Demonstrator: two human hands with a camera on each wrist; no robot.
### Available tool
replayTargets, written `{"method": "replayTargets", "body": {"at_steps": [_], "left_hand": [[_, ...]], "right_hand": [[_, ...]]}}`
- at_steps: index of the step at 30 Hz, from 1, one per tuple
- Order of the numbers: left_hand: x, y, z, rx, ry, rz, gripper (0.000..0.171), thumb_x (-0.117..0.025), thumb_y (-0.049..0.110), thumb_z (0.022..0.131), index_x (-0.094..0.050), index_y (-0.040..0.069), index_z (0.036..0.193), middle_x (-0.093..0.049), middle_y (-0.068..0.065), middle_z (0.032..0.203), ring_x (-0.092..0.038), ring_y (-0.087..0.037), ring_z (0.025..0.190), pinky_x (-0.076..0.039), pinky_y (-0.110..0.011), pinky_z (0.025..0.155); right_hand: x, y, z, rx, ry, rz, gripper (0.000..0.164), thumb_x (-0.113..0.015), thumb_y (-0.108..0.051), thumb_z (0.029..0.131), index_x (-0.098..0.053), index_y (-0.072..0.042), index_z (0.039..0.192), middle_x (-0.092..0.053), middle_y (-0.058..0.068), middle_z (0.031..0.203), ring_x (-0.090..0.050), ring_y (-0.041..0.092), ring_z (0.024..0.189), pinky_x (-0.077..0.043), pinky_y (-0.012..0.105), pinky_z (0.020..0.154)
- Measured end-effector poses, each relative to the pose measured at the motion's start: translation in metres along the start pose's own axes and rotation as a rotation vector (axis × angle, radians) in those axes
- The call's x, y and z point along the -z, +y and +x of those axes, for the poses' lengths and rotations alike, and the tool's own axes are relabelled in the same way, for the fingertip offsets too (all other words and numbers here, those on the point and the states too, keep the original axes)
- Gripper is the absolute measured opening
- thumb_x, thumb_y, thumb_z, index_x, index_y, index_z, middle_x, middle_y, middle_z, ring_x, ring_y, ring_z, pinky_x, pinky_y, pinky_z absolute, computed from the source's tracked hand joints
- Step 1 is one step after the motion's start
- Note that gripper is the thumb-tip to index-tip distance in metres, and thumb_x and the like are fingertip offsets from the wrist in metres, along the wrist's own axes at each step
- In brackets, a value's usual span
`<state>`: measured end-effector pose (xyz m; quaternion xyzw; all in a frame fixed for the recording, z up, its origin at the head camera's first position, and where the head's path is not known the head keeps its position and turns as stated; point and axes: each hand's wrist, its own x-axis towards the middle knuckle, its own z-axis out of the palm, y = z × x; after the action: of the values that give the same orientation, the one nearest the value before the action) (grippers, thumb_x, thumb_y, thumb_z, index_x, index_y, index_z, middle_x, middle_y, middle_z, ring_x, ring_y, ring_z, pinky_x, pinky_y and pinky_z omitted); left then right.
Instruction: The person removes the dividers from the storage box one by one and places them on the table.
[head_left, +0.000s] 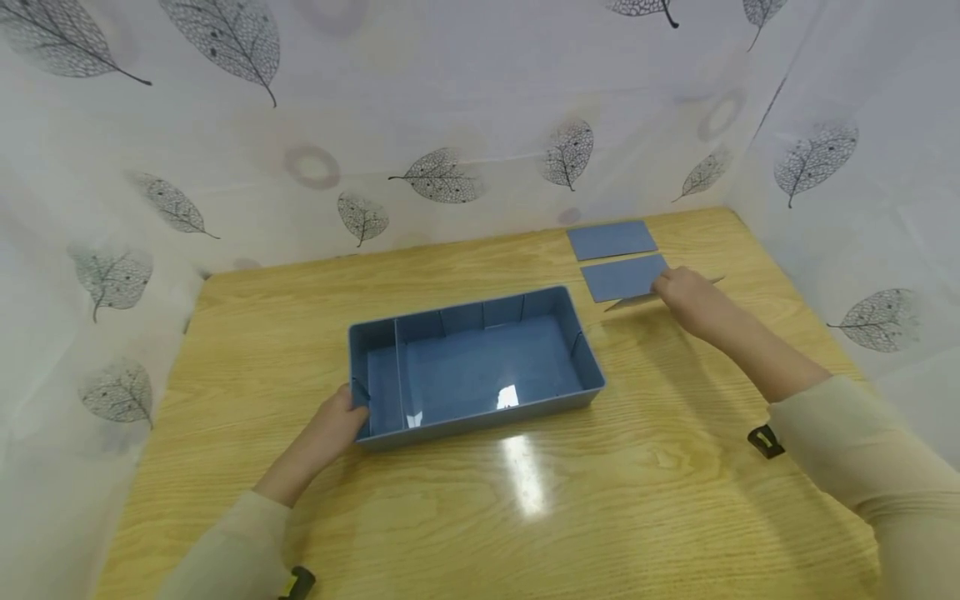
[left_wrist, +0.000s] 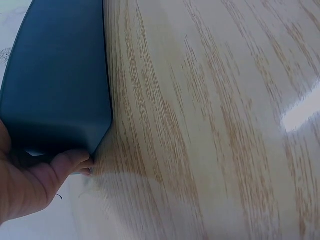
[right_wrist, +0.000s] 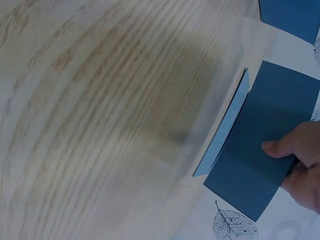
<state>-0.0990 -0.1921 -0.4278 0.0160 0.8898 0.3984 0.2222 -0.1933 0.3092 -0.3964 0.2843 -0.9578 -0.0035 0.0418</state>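
Observation:
A blue rectangular box (head_left: pixel 465 354) with an open top sits mid-table, and slots line its inner walls. Across its left part stands a thin divider (head_left: pixel 401 375). My left hand (head_left: pixel 330 427) grips the box's left end near the front corner; in the left wrist view the thumb (left_wrist: pixel 70 161) lies against the end wall. To the right of the box, my right hand (head_left: pixel 690 298) pinches a flat blue panel (right_wrist: pixel 260 135), which is seen nearly edge-on in the head view. The thumb presses on the panel's face, with the other fingers behind it.
Two more blue panels lie flat at the back right of the wooden table (head_left: pixel 465 517), one rear panel (head_left: pixel 611 240) and one nearer panel (head_left: pixel 621 278). A white leaf-print cloth (head_left: pixel 480 108) hangs behind the table and along both sides.

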Motion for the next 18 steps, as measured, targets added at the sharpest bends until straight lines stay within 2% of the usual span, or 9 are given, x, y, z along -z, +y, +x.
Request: {"method": "replayTargets", "body": {"at_steps": [4,8,13,18], "left_hand": [[-0.001,-0.001,0.001,-0.002,0.009,0.006,0.048,-0.036,0.008,0.092,-0.032,-0.018,0.132,-0.054,-0.023,0.105,-0.053,-0.028,0.088,-0.046,-0.035,0.073],[-0.002,0.0,0.0,0.005,0.007,0.002,0.049,-0.035,0.008,0.092,-0.031,-0.018,0.133,-0.051,-0.031,0.12,-0.053,-0.032,0.099,-0.047,-0.04,0.081],[-0.001,0.002,-0.001,0.009,-0.001,0.01,0.049,-0.035,0.01,0.093,-0.03,-0.018,0.134,-0.049,-0.033,0.125,-0.052,-0.033,0.102,-0.047,-0.044,0.084],[-0.001,0.002,-0.001,0.008,-0.009,0.006,0.051,-0.034,0.01,0.093,-0.028,-0.018,0.135,-0.042,-0.037,0.133,-0.05,-0.041,0.115,-0.045,-0.05,0.092]], "right_hand": [[-0.007,0.001,-0.002,-0.004,0.008,-0.014,0.012,-0.056,0.021,0.075,-0.058,0.016,0.087,-0.059,0.025,0.08,-0.058,0.037,0.073,-0.052,0.043,0.068],[-0.016,0.002,-0.003,0.007,0.04,-0.027,0.012,-0.058,0.021,0.074,-0.059,0.016,0.085,-0.062,0.026,0.08,-0.059,0.037,0.074,-0.054,0.041,0.068],[-0.025,0.002,-0.004,-0.002,0.064,-0.019,0.009,-0.056,0.019,0.076,-0.059,0.015,0.085,-0.061,0.026,0.081,-0.06,0.038,0.074,-0.054,0.043,0.068],[-0.029,0.001,-0.004,0.007,0.092,-0.026,0.009,-0.058,0.018,0.077,-0.06,0.016,0.087,-0.062,0.028,0.083,-0.062,0.039,0.077,-0.055,0.043,0.071]]}}
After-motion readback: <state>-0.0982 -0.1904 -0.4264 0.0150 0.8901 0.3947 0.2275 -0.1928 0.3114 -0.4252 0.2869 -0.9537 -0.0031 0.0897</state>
